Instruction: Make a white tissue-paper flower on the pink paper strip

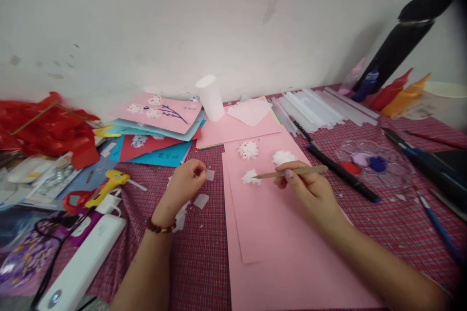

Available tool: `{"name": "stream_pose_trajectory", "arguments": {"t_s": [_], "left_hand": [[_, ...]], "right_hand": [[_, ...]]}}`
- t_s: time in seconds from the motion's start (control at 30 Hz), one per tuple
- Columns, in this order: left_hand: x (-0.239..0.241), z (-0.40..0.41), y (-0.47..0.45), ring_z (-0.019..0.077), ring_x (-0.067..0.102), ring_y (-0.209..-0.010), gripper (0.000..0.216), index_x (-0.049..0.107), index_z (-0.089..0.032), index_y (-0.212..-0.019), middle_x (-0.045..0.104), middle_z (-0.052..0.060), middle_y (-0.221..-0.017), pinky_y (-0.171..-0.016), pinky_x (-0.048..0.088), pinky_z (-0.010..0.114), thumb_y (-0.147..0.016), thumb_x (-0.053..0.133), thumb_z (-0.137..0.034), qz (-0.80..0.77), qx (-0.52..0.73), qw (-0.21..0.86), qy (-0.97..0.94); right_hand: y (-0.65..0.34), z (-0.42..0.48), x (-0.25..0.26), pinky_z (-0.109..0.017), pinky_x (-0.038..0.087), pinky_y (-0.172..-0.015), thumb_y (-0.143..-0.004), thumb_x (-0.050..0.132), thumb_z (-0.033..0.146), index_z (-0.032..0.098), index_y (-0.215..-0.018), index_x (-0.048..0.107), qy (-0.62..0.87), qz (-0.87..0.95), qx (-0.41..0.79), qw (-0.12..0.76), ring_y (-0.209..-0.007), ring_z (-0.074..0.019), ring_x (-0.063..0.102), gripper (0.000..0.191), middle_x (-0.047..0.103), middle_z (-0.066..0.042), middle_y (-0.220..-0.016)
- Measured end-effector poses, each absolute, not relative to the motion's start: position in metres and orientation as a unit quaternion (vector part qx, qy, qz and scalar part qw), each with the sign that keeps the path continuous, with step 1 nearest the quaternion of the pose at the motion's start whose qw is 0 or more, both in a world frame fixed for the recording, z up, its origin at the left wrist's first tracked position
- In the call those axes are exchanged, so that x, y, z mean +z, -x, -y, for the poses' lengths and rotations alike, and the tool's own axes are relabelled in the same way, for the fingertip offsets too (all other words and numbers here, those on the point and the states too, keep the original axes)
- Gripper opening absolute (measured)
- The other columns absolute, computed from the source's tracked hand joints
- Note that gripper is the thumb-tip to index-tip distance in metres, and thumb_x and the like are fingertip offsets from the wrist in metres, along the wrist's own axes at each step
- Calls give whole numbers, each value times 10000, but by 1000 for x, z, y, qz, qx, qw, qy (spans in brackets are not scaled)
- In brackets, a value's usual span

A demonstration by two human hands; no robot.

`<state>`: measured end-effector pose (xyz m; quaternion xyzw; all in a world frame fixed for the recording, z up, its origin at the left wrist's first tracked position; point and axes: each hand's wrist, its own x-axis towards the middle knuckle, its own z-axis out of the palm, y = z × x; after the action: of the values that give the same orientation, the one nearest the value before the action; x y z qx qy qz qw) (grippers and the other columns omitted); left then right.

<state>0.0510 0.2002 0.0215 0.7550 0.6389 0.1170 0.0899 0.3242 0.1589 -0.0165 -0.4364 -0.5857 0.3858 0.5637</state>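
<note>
My right hand (306,187) grips a slim wooden stick (310,170). Its pointed tip touches a small tuft of white paper bits (251,177) on the pink paper sheet (251,233). Two more white clusters sit above it: one with red specks (248,149) and a plain white one (283,157). To the left of the sheet, my left hand (188,177) is closed in a pinch, and what it holds, if anything, is hidden. A small white paper square (210,175) is right by its fingertips, and another paper piece (201,200) lies below on the checked cloth.
Finished pink cards (164,114) are stacked at back left, beside a white paper roll (210,99). A yellow glue gun (109,187) and white power strip (83,265) lie left. Translucent glue sticks (314,107), a paint palette (386,170), brushes and paint bottles (392,90) stand right.
</note>
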Motion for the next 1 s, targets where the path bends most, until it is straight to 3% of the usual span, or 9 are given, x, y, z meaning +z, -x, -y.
{"name": "stream_pose_trajectory", "arguments": {"t_s": [0.07, 0.2, 0.3, 0.5, 0.6, 0.7, 0.8, 0.9, 1.0], "left_hand": [[21, -197, -47, 169, 592, -735, 150, 602, -185, -768, 656, 33, -786, -668, 429, 268, -789, 454, -179, -623, 102, 94, -769], [12, -192, -51, 206, 595, -756, 172, 631, -185, -778, 654, 69, -815, -673, 414, 301, -820, 464, -192, -590, -34, -13, -807], [5, -190, -63, 223, 605, -739, 203, 633, -165, -812, 655, 95, -817, -664, 411, 319, -806, 444, -89, -580, -105, -72, -804], [11, -193, -76, 237, 609, -723, 239, 610, -140, -727, 649, 117, -779, -624, 399, 323, -822, 399, -81, -600, -54, -76, -794], [18, -196, -69, 189, 569, -635, 185, 563, -155, -635, 617, 67, -681, -576, 381, 287, -796, 475, -172, -649, 59, 38, -757], [20, -195, -61, 124, 499, -533, 178, 521, -166, -621, 555, 3, -583, -510, 354, 236, -753, 547, -282, -639, 235, 277, -678], [18, -192, -64, 86, 462, -468, 150, 514, -168, -684, 568, -21, -558, -468, 347, 205, -730, 556, -305, -575, 295, 478, -595], [12, -191, -73, 63, 422, -401, 95, 501, -171, -729, 582, -35, -523, -412, 308, 179, -732, 521, -264, -564, 245, 543, -572], [3, -192, -81, 64, 441, -400, 65, 503, -169, -765, 573, -48, -510, -407, 319, 169, -705, 477, -172, -587, 208, 509, -595]], "right_hand": [[-323, -158, -14, -291, 483, -605, -900, 477, 307, 198, -892, 603, 430, 595, 388, 557, -634, -150, 572, 167, 601, -16, -686], [-322, -158, -13, -293, 490, -605, -898, 473, 299, 191, -898, 606, 436, 600, 395, 541, -645, -157, 586, 172, 617, -24, -688], [-322, -158, -13, -289, 489, -601, -896, 468, 291, 192, -893, 609, 440, 602, 394, 537, -638, -154, 588, 172, 616, -20, -686], [-322, -157, -17, -275, 476, -613, -902, 447, 253, 199, -883, 601, 434, 603, 403, 535, -647, -140, 578, 164, 595, -9, -699], [-321, -156, -18, -276, 474, -613, -901, 455, 258, 198, -903, 599, 430, 593, 421, 536, -646, -141, 573, 156, 594, -7, -690], [-319, -156, -16, -277, 479, -598, -887, 479, 275, 195, -885, 601, 415, 566, 444, 557, -628, -141, 570, 146, 594, -4, -665], [-315, -158, -14, -276, 485, -582, -873, 500, 289, 193, -856, 606, 406, 537, 465, 575, -610, -138, 573, 144, 593, -2, -649], [-316, -160, -13, -275, 487, -585, -870, 506, 291, 186, -862, 607, 405, 527, 472, 579, -608, -134, 571, 146, 596, -2, -651], [-321, -161, -17, -282, 485, -605, -887, 489, 292, 183, -889, 603, 412, 533, 467, 573, -631, -135, 568, 158, 596, -7, -670]]}}
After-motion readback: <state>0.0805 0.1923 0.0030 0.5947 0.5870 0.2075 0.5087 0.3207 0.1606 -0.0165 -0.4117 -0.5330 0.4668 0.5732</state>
